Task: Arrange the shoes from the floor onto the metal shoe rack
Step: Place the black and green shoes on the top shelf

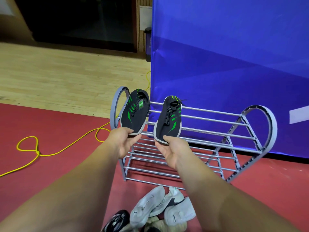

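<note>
Left hand (124, 143): the fingers (128, 131) are pinched on the near tip of the left shoe (136, 113), thumb on top and the rest underneath. Right hand (172, 151): the same grasp, thumb over the pale sole edge at the near tip of the right shoe (168, 121). Both hands are loaded; neither is free.

Each shoe runs straight away from my fingers. The end I hold is the toe. The laces sit midway along and the collar opening is at the far end. The long axes are roughly parallel, both pointing at the back of the metal shoe rack (217, 122) and tilted upward at the far end.

Both shoes are over the left half of the top tier. The left shoe is just beside the rounded end frame and the right shoe is nearer the middle. I cannot tell whether either sole touches the bars.

Judgement: the placing turns on tilt, not reach. The heels need to come down onto the rear bars, with the toes lowered after them. Both hands are about equally near the tier. The risk is a narrow toe slipping between two bars.

Outstanding: the white shoes (150, 203) and a dark shoe (117, 220) lie on the floor (50, 124) in front of the rack, near my feet.
</note>
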### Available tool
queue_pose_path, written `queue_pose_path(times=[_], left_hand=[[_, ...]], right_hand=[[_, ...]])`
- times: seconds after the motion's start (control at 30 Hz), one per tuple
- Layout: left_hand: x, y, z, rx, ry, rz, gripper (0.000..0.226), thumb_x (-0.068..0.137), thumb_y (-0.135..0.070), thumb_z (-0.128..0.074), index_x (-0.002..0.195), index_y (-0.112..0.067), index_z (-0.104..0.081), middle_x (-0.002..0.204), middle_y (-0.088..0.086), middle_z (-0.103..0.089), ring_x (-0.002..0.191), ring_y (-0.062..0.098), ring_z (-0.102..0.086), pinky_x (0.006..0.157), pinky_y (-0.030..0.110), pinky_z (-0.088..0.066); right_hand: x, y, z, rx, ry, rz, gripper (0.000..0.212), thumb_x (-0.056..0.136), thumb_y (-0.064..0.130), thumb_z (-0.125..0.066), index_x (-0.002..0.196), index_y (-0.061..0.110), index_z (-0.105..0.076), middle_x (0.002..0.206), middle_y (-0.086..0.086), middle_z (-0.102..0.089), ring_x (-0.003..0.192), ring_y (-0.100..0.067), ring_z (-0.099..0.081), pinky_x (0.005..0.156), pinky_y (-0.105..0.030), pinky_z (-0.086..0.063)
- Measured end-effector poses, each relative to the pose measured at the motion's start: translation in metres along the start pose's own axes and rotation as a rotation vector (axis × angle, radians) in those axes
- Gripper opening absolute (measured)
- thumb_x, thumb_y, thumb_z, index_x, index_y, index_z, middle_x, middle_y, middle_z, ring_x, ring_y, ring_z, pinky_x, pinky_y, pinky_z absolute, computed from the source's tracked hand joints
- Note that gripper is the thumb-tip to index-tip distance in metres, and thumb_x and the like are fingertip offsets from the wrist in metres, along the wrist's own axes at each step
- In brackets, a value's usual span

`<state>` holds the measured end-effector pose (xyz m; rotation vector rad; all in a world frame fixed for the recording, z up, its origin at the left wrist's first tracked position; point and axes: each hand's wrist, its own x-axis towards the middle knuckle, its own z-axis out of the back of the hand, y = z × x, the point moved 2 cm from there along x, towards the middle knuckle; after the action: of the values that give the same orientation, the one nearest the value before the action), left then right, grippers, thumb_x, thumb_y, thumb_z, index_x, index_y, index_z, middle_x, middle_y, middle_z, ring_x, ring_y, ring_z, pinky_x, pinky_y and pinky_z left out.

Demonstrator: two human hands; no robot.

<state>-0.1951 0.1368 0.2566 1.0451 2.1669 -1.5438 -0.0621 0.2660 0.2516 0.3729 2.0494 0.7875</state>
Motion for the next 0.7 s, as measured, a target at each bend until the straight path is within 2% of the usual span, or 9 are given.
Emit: queue_pose_path(times=[0.07, 0.2, 0.3, 0.37, 0.43, 0.53, 0.6, 0.67, 0.7], left_hand=[[-0.001, 0.001, 0.003, 0.041, 0.0, 0.018, 0.022, 0.098, 0.006, -0.05, 0.118, 0.008, -0.058, 0.116, 0.02, -0.068, 0.094, 0.034, -0.073, 0.079, 0.035, -0.062], [-0.006, 0.001, 0.007, 0.117, 0.005, 0.053, 0.024, 0.099, 0.004, -0.048, 0.122, 0.007, -0.054, 0.119, 0.023, -0.065, 0.085, 0.035, -0.076, 0.07, 0.034, -0.064], [-0.007, 0.003, 0.007, 0.134, 0.002, 0.061, 0.028, 0.099, 0.004, -0.047, 0.126, 0.007, -0.053, 0.123, 0.022, -0.064, 0.084, 0.035, -0.076, 0.068, 0.034, -0.064], [-0.009, 0.005, 0.007, 0.14, -0.003, 0.065, 0.03, 0.099, 0.005, -0.047, 0.128, 0.006, -0.052, 0.125, 0.02, -0.064, 0.081, 0.034, -0.077, 0.068, 0.033, -0.063], [-0.012, 0.007, 0.005, 0.143, 0.003, 0.072, 0.031, 0.099, 0.005, -0.045, 0.129, 0.006, -0.051, 0.126, 0.019, -0.063, 0.082, 0.033, -0.076, 0.065, 0.032, -0.063], [-0.014, 0.008, 0.004, 0.136, 0.006, 0.069, 0.03, 0.099, 0.006, -0.045, 0.128, 0.007, -0.051, 0.123, 0.02, -0.064, 0.09, 0.036, -0.074, 0.062, 0.031, -0.063], [-0.013, 0.007, 0.005, 0.131, -0.001, 0.073, 0.03, 0.098, 0.006, -0.047, 0.128, 0.008, -0.05, 0.121, 0.023, -0.063, 0.092, 0.038, -0.074, 0.061, 0.031, -0.062], [-0.012, 0.005, 0.007, 0.13, -0.002, 0.079, 0.029, 0.098, 0.006, -0.048, 0.127, 0.008, -0.051, 0.121, 0.025, -0.062, 0.092, 0.039, -0.073, 0.063, 0.033, -0.063], [-0.012, 0.005, 0.008, 0.128, -0.002, 0.08, 0.028, 0.098, 0.006, -0.048, 0.126, 0.008, -0.051, 0.122, 0.025, -0.062, 0.091, 0.04, -0.074, 0.063, 0.033, -0.063]], right_hand=[[-0.004, 0.006, 0.001, -0.136, -0.015, -0.03, 0.021, 0.098, 0.0, -0.059, 0.118, 0.001, -0.064, 0.104, -0.019, -0.075, 0.074, -0.033, -0.077, 0.082, -0.043, -0.063], [-0.012, 0.023, -0.002, -0.428, -0.038, -0.062, 0.017, 0.102, 0.003, -0.052, 0.12, 0.002, -0.055, 0.111, -0.023, -0.069, 0.069, -0.032, -0.076, 0.056, -0.038, -0.063], [-0.011, 0.033, -0.003, -0.561, -0.042, -0.103, 0.01, 0.105, 0.005, -0.05, 0.112, 0.001, -0.056, 0.111, -0.019, -0.066, 0.07, -0.026, -0.072, 0.053, -0.037, -0.063], [-0.009, 0.038, -0.001, -0.606, -0.041, -0.14, 0.008, 0.105, 0.008, -0.051, 0.106, 0.001, -0.056, 0.103, -0.018, -0.066, 0.069, -0.023, -0.069, 0.049, -0.034, -0.061], [-0.008, 0.043, -0.001, -0.621, -0.029, -0.149, 0.012, 0.105, 0.01, -0.051, 0.113, 0.002, -0.056, 0.095, -0.016, -0.066, 0.068, -0.021, -0.068, 0.045, -0.031, -0.059], [-0.007, 0.044, -0.007, -0.61, -0.008, -0.136, 0.013, 0.104, 0.01, -0.054, 0.114, 0.001, -0.056, 0.092, -0.016, -0.066, 0.07, -0.021, -0.068, 0.044, -0.03, -0.058], [-0.008, 0.039, -0.01, -0.596, -0.002, -0.132, 0.008, 0.103, 0.009, -0.056, 0.105, 0.001, -0.056, 0.1, -0.019, -0.067, 0.071, -0.023, -0.071, 0.047, -0.033, -0.06], [-0.009, 0.033, -0.01, -0.581, 0.006, -0.124, 0.009, 0.101, 0.008, -0.058, 0.107, 0.002, -0.055, 0.112, -0.022, -0.066, 0.073, -0.027, -0.074, 0.053, -0.037, -0.063], [-0.01, 0.031, -0.009, -0.581, 0.007, -0.118, 0.012, 0.101, 0.008, -0.059, 0.11, 0.002, -0.055, 0.11, -0.024, -0.066, 0.073, -0.029, -0.075, 0.055, -0.039, -0.064]])
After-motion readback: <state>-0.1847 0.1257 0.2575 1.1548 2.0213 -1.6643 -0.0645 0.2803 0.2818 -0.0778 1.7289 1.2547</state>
